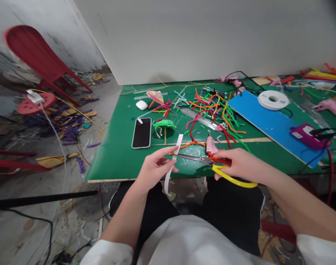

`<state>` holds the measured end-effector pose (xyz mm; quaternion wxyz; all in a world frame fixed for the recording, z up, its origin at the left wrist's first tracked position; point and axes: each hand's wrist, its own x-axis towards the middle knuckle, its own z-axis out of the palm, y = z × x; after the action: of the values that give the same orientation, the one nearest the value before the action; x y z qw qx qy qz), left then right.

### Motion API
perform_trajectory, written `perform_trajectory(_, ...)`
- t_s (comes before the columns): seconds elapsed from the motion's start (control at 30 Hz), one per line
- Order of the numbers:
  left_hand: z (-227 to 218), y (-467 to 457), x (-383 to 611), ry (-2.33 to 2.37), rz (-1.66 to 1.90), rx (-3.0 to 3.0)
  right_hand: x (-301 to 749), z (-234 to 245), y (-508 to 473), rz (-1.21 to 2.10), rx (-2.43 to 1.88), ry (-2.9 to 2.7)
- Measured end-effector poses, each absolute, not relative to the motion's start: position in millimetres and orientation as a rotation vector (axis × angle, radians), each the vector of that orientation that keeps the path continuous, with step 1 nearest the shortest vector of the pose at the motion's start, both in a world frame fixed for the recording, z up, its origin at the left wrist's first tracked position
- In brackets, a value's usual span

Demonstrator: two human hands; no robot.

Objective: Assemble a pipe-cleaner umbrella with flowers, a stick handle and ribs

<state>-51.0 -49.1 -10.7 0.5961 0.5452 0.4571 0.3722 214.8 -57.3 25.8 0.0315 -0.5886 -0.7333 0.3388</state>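
My left hand pinches a white strip between thumb and fingers; the strip's lower end curls down past the table edge. My right hand grips yellow-handled scissors, their blades pointing left and reaching the strip by my left fingers. Whether the blades are parted is hard to tell. An orange fuzzy stem lies just beyond the blades, running toward my left fingertips. Close to my right fingers is a pink glue gun. A green and blue fuzzy piece lies beyond my left hand.
A phone and a white case lie on the green table. Colourful fuzzy stems are heaped at the back. To the right are a blue board, a white spool and a purple power block with cables.
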Motion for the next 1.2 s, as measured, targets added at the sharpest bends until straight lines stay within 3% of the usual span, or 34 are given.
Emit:
perform_trajectory(0.57, -20, -44, -47, 1.067, 0.859, 1.123, 225, 20, -63, 1.085, -1.829, -2.250)
perform_trajectory(0.93, -7, 49, 17, 1.079, 1.058, 1.436, 278, -11, -119, 1.215, -2.003, -1.659)
perform_trajectory(1.2, -28, 96, 53, 1.220, 1.084, 1.582, 301, -17, -144, 1.291, -1.715, -1.171)
